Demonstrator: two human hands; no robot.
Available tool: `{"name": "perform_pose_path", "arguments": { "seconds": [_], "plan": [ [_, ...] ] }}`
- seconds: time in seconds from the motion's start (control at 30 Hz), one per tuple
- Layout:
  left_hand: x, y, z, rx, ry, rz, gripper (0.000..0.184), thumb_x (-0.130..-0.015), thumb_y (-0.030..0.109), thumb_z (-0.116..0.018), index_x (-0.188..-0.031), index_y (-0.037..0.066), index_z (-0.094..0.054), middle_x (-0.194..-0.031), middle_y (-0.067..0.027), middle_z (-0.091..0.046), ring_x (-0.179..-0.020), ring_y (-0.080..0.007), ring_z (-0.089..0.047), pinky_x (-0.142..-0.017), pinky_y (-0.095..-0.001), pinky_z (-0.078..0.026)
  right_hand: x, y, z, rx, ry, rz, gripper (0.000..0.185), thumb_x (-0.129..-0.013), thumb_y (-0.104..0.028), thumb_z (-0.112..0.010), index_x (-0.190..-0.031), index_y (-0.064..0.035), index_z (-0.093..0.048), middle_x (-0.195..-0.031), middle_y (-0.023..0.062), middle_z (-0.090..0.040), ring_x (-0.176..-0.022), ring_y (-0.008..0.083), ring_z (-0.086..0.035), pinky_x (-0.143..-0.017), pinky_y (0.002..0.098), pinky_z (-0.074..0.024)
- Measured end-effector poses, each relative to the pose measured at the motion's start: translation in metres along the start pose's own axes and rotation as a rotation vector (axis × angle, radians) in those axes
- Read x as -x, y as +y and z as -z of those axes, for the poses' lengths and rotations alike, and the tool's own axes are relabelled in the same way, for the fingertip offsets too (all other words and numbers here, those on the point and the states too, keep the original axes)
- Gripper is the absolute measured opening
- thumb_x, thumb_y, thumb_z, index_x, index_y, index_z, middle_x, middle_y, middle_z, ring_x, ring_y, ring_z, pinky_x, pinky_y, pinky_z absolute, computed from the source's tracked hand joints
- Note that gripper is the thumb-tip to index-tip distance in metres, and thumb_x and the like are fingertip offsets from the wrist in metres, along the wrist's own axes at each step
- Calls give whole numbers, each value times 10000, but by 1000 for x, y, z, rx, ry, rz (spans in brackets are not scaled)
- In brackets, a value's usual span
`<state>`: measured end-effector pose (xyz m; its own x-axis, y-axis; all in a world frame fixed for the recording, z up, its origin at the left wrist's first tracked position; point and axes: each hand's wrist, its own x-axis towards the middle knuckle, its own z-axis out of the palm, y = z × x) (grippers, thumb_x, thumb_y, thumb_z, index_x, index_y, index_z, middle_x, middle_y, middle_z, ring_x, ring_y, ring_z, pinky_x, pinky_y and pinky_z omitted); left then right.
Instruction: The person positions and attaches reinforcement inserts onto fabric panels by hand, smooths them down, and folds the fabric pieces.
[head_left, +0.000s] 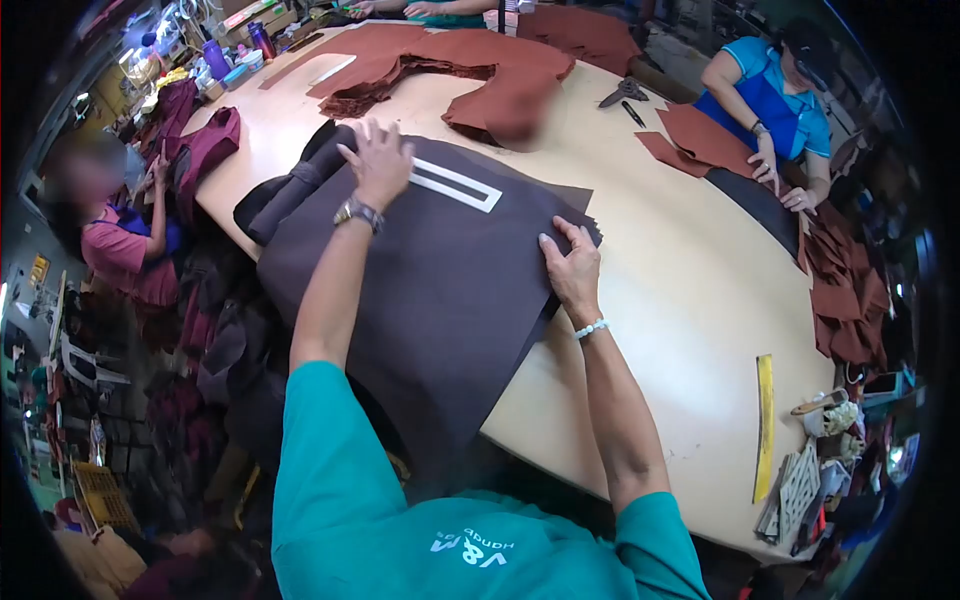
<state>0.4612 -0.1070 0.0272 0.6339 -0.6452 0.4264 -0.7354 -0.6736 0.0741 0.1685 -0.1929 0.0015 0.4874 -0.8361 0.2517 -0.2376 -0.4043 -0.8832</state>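
A large piece of dark brown fabric (420, 300) spreads over the near table edge and hangs down toward my body. My left hand (382, 165) is over its far left part, fingers spread and holding nothing. Beside those fingers lies a white rectangular frame-shaped template (455, 185) with a long slot. At the fabric's right corner, my right hand (573, 265) has bent fingers and thumb on the layered edge, gripping it. What is under the fingers is partly hidden. To the left of my left hand is a rolled or folded dark fabric bundle (290, 190).
Rust-brown fabric pieces (520, 75) lie across the table (660, 330). A co-worker in blue (770, 100) handles similar fabric at right; another person (130, 240) stands at left. A yellow ruler (764, 430) lies near the right edge, with scissors (625, 92) farther back.
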Motion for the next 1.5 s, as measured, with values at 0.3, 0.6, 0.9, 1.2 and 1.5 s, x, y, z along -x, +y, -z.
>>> {"name": "perform_pose_path", "arguments": {
  "seconds": [0.3,0.6,0.9,1.2,1.5],
  "plan": [
    [40,76,-13,217,-331,-68,886,-737,755,-436,-1372,139,-396,-1459,-188,-250,-1353,-463,-81,-994,-705,-10,47,-11,35,-207,-260,33,692,-768,-47,-413,-1416,11,-178,-1250,300,-479,-1159,373,-490,-1007,380,-359],
    [46,71,-13,230,-321,-97,877,-736,753,-447,-1373,152,-399,-1469,-178,-234,-1361,-445,-66,-991,-708,4,56,9,10,303,-49,285,679,-741,-34,-630,-1365,-59,-363,-961,138,-630,-926,279,-579,-884,388,-418],
    [48,76,-5,229,-363,-63,922,-708,772,-463,-1379,143,-393,-1479,-182,-213,-1374,-425,-33,-1010,-681,28,96,28,109,12,180,235,504,-812,10,-612,-1295,-42,-482,-911,108,-694,-862,193,-669,-826,306,-498],
    [31,67,-23,127,-424,-114,891,-707,780,-450,-1372,188,-411,-1471,-174,-243,-1363,-434,-86,-1056,-616,-34,95,-14,117,31,178,421,458,-785,77,-585,-1232,-4,-526,-1014,128,-669,-892,217,-664,-775,314,-534],
    [-2,39,-50,-90,-450,-582,580,-918,508,-342,-1384,166,-389,-1441,-116,-338,-1340,-319,-269,-1089,-518,-117,97,12,31,261,131,517,580,-718,-175,-702,-1242,-45,-490,-1106,148,-575,-1094,328,-506,-955,426,-391]
  ]
}}
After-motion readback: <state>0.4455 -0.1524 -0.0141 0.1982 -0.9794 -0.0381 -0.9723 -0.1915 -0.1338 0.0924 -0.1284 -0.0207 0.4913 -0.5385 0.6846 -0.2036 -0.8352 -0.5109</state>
